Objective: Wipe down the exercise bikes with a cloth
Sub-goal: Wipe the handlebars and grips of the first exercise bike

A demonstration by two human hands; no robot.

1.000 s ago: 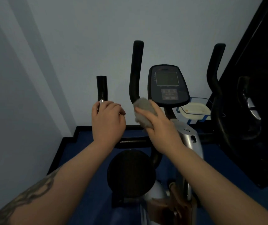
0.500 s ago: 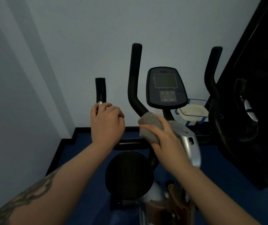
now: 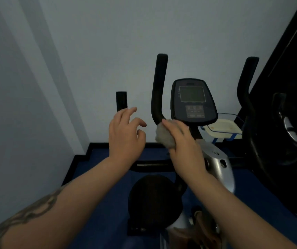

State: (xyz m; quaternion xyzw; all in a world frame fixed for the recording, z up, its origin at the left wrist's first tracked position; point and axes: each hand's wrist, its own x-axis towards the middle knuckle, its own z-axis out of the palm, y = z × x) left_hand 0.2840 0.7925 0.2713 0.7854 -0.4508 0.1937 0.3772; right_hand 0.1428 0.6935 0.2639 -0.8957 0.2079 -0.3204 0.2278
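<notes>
One exercise bike (image 3: 214,169) fills the centre and lower right of the frame, with a silver plastic body, three black padded handlebar posts, a round black seat (image 3: 153,198) at lower centre and one dark oval console (image 3: 193,101) whose writing is too blurred to read. Two bare hands reach in. The right hand (image 3: 183,141) grasps one crumpled grey cloth (image 3: 164,134) against the bend of the middle post (image 3: 159,90). The left hand (image 3: 124,133) hovers with fingers loose and spread, touching nothing, just before the short left post (image 3: 121,102).

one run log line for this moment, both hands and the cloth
left hand: open, off the short grip | right hand: presses cloth on handlebar bend | console: untouched
</notes>
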